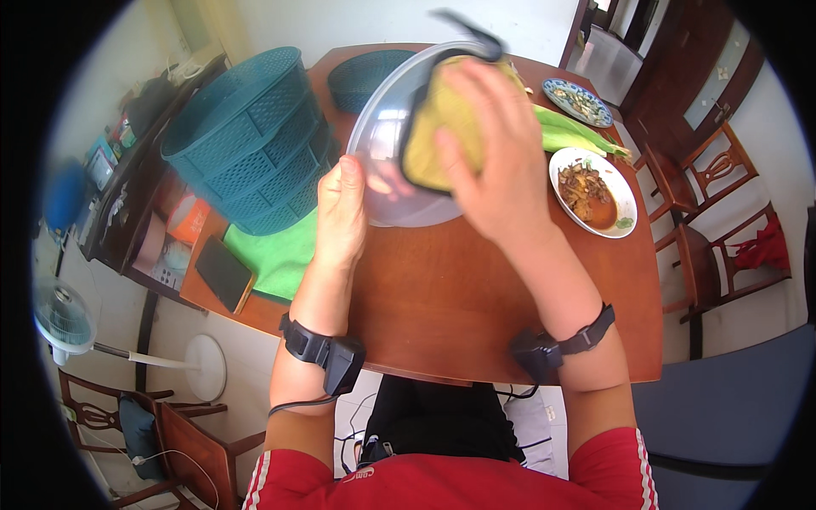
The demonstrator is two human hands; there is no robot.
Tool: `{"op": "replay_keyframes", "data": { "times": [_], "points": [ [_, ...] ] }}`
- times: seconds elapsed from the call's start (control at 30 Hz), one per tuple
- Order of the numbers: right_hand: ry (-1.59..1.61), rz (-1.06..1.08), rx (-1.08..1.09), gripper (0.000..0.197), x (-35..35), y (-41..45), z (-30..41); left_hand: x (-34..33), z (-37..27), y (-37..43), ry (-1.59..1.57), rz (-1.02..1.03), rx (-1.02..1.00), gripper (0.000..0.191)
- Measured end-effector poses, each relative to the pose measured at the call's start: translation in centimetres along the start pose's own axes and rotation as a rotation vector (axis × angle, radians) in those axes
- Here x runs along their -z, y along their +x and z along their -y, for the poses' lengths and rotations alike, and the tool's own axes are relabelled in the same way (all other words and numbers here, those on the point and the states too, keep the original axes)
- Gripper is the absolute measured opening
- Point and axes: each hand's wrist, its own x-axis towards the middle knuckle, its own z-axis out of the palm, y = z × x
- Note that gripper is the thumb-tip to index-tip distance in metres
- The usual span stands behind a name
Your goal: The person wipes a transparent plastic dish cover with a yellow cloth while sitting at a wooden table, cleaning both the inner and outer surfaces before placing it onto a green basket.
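My left hand point(342, 210) grips the near left rim of a clear plastic dome cover point(386, 137), raised above the wooden table, with the thumb on its edge. My right hand point(494, 146) presses a yellow cloth with dark edging point(440, 127) against the cover; the hand and cloth are blurred. A dark strap or loop point(472, 32) sticks out beyond the cloth's far end. Just left of my left hand, stacked teal perforated plastic baskets point(255, 153) stand tilted in view. The fingers beneath the cloth are partly hidden.
On the wooden table point(446, 293) are a white bowl of food in sauce point(596, 191), a patterned plate with scraps point(577, 102), green corn husks point(567, 131), a round teal basket point(366, 80), a green cloth point(280, 258) and a dark phone point(224, 273). Chairs stand on both sides.
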Motion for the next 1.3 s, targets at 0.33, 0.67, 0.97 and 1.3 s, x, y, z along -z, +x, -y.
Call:
{"op": "replay_keyframes", "data": {
  "times": [0.33,0.67,0.97,1.3],
  "points": [
    [0.095,-0.039,-0.166,0.051,-0.9,-0.7,0.3,0.3,-0.7,0.1,-0.024,0.046,-0.012,0.055],
    [-0.028,0.048,0.072,0.052,-0.5,-0.4,1.6,-0.3,0.2,-0.2,0.000,-0.103,-0.019,0.048],
    [0.029,0.073,0.070,0.051,0.0,0.1,1.2,1.8,0.9,-0.1,0.035,-0.003,0.069,0.063],
    [-0.067,0.092,0.184,0.050,-0.6,-0.4,2.6,0.2,0.3,0.1,0.064,-0.159,0.054,0.093]
  ]
}}
